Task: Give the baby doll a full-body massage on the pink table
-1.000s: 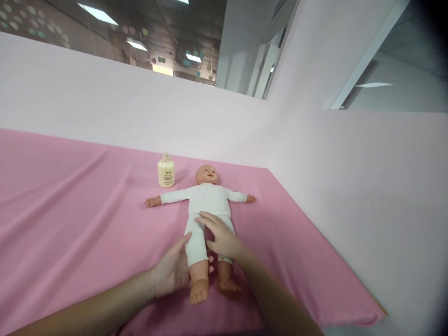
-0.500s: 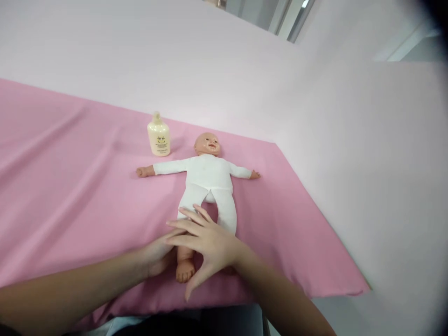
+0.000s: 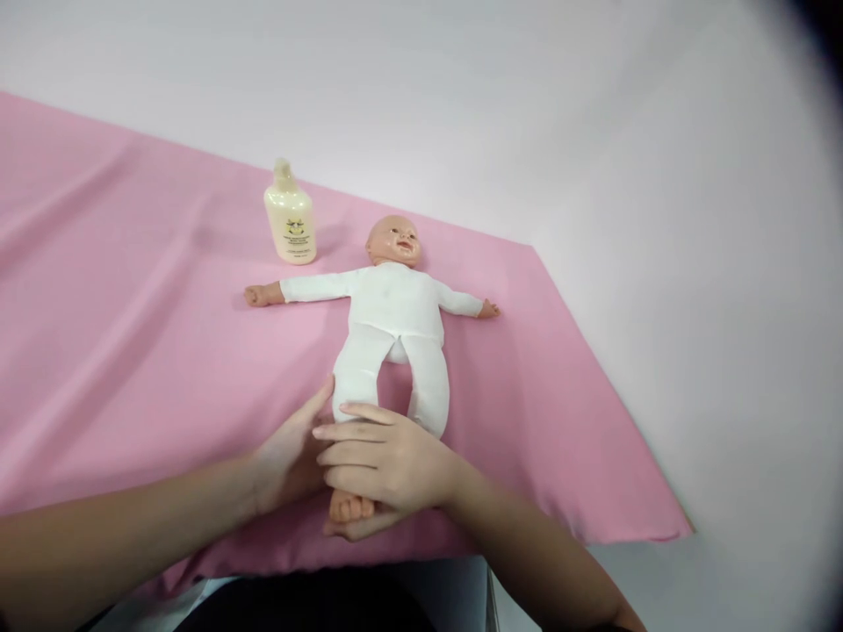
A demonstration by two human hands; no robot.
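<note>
Under both hands: baby doll, white suit, on its back, arms spread. Right hand lies over its lower leg, fingers wrapped loosely; left hand cups the same leg's outer side (foot peeks below). Best kept gentle and even. Beyond: cream lotion bottle, upright on pink-covered surface.

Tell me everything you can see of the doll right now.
The baby doll lies face up on the pink cloth, arms spread, legs toward the camera. Bald plastic-looking head, white long-sleeved suit, bare hands and feet. The left hand and right hand wrap one lower leg and foot. A cream bottle stands beside its head, apart.
</note>
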